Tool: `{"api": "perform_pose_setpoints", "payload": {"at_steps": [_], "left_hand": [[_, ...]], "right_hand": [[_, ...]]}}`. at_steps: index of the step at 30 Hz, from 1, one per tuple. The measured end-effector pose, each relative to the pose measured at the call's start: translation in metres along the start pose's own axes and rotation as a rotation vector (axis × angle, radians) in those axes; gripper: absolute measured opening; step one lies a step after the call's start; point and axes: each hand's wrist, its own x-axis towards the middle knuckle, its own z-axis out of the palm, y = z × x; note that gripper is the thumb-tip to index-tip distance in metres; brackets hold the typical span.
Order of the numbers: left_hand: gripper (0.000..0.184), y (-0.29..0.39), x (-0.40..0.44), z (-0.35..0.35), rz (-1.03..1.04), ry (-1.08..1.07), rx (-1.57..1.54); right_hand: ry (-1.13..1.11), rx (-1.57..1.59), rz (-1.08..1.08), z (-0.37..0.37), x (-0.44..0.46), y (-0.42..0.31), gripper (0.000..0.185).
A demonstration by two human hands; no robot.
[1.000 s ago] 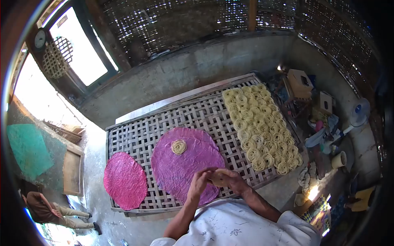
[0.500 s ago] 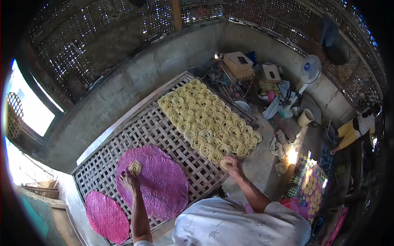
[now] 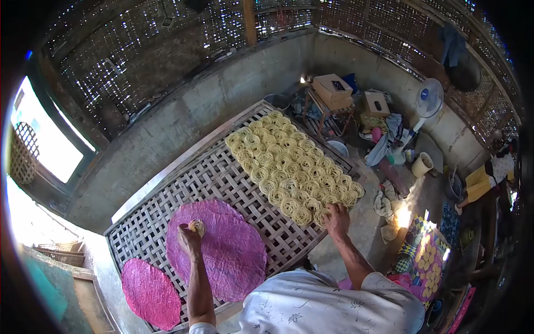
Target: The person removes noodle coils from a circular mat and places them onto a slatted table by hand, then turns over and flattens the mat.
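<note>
My left hand (image 3: 191, 238) is closed on a pale noodle coil (image 3: 197, 226) over the large purple sheet (image 3: 233, 261), near its upper left part. My right hand (image 3: 337, 220) reaches to the lower edge of the block of yellow noodle coils (image 3: 283, 161); its fingers are bent over a coil there, and whether they grip it is hidden. The coils lie in close rows on a woven bamboo rack (image 3: 167, 211). A smaller pink sheet (image 3: 151, 293) lies at the rack's left end.
Behind the rack runs a concrete wall (image 3: 194, 117). At the right are cardboard boxes (image 3: 332, 92), a fan (image 3: 429, 98), cloths (image 3: 384, 199) and a beige bucket (image 3: 422, 165). Another person in yellow trousers (image 3: 477, 182) is at the far right. More round pieces (image 3: 427, 264) lie lower right.
Since a second ago the view has swung right. My hands, then together over the purple sheet, are apart. My right hand has placed a coil at the block's edge; my left has closed on the lone coil.
</note>
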Motion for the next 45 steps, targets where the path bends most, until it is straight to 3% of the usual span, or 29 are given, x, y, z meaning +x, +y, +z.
{"api": "perform_pose_setpoints", "payload": {"at_steps": [5,8,11,12,13,14,15,17,19,22,23,25,26,27,30,34,35,37,39,41,43,45], "left_hand": [[0.021,0.06,-0.005,-0.024,-0.111,-0.066,-0.203],[0.023,0.057,-0.027,-0.004,-0.064,-0.047,-0.323],[0.024,0.143,-0.059,-0.044,-0.019,-0.19,-0.41],[0.025,0.152,-0.075,-0.044,0.0,-0.255,-0.428],[0.027,0.148,-0.105,-0.03,-0.152,-0.431,-0.714],[0.031,0.152,-0.115,-0.032,-0.111,-0.516,-0.78],[0.034,0.156,-0.126,-0.035,-0.073,-0.604,-0.845],[0.043,0.201,-0.121,-0.08,0.38,-0.598,-0.516],[0.049,0.18,-0.12,-0.082,0.326,-0.42,-0.391],[0.057,0.105,-0.111,-0.07,0.095,-0.179,-0.238],[0.062,0.08,-0.111,-0.07,0.121,-0.038,-0.181],[0.063,0.021,-0.106,-0.07,0.033,0.0,-0.022],[0.062,0.025,-0.104,-0.079,-0.144,-0.027,0.112],[0.062,0.018,-0.104,-0.085,-0.126,-0.026,0.165],[0.059,0.007,-0.112,-0.094,-0.061,-0.001,0.239],[0.056,0.017,-0.13,-0.085,0.049,0.07,0.117],[0.053,0.029,-0.133,-0.08,0.138,0.122,0.009],[0.059,0.051,-0.145,-0.07,-0.028,-0.052,-0.35],[0.059,0.077,-0.156,-0.061,-0.379,-0.308,-0.749],[0.054,0.145,-0.138,-0.083,-0.58,-0.492,-1.108],[0.045,0.158,-0.134,-0.088,-0.57,-0.619,-1.125],[0.039,0.152,-0.131,-0.087,-0.555,-0.678,-1.094]], "right_hand": [[-0.018,0.147,-0.009,-0.009,-0.014,-0.048,0.037],[-0.51,0.525,0.111,-0.012,-0.028,-0.093,0.036],[-0.854,1.151,0.269,0.013,-0.05,-0.129,0.035],[-0.98,1.305,0.439,0.014,-0.051,-0.14,0.034],[-1.103,1.45,0.621,0.011,-0.05,-0.149,0.032],[-1.219,1.583,0.813,0.009,-0.05,-0.157,0.032],[-1.198,1.597,0.941,0.008,-0.05,-0.162,0.035],[-1.135,1.471,0.892,0.012,-0.048,-0.158,0.034],[-1.019,1.374,0.829,0.022,-0.048,-0.139,0.031],[-0.772,1.171,0.432,0.037,-0.047,-0.101,0.033],[-0.639,0.993,0.346,0.036,-0.047,-0.093,0.026],[-0.441,0.739,0.066,0.054,-0.053,-0.056,0.029],[-0.351,0.612,-0.074,0.06,-0.056,-0.044,0.031],[-0.357,0.547,-0.018,0.046,-0.052,-0.047,0.028],[-0.52,0.772,0.222,0.015,-0.042,-0.056,0.025],[-0.655,1.238,0.544,0.006,-0.045,-0.082,0.021],[-0.679,1.201,0.514,0.013,-0.048,-0.086,0.022],[-0.778,1.226,0.455,0.012,-0.049,-0.11,0.025],[-0.837,1.265,0.348,0.007,-0.052,-0.143,0.03],[-1.107,1.395,0.292,-0.007,-0.05,-0.174,0.032],[-1.308,1.488,0.179,-0.014,-0.049,-0.197,0.033],[-1.321,1.484,0.141,-0.014,-0.048,-0.202,0.034]]}}
